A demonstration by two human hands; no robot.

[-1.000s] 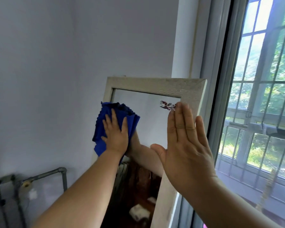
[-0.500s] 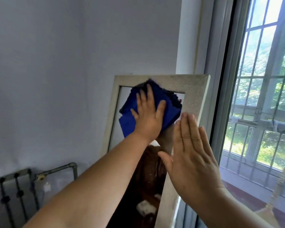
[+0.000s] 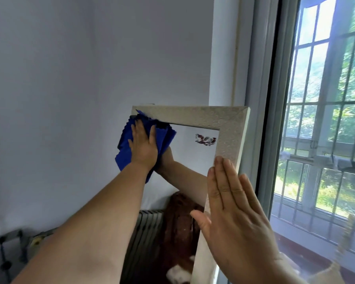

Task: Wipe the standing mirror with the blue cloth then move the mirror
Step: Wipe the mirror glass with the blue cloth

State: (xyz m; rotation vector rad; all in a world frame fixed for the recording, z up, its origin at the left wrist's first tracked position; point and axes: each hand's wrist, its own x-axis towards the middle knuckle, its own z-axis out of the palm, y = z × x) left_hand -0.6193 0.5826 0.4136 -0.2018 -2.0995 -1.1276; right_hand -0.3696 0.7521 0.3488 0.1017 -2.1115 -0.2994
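Your left fingers (image 3: pixel 139 128) lie straight and spread, your left hand (image 3: pixel 142 149) pressing the blue cloth (image 3: pixel 124 149) flat against the upper left corner of the standing mirror (image 3: pixel 193 116), where the cloth laps onto the pale frame. Your right fingers (image 3: pixel 226 181) are straight and together, your right hand (image 3: pixel 234 218) laid open against the frame's right side, gripping nothing. The mirror stands upright before a white wall (image 3: pixel 49 99), just beside a barred window (image 3: pixel 324 124); a small red-and-grey mark (image 3: pixel 205 139) shows in its glass near the top right.
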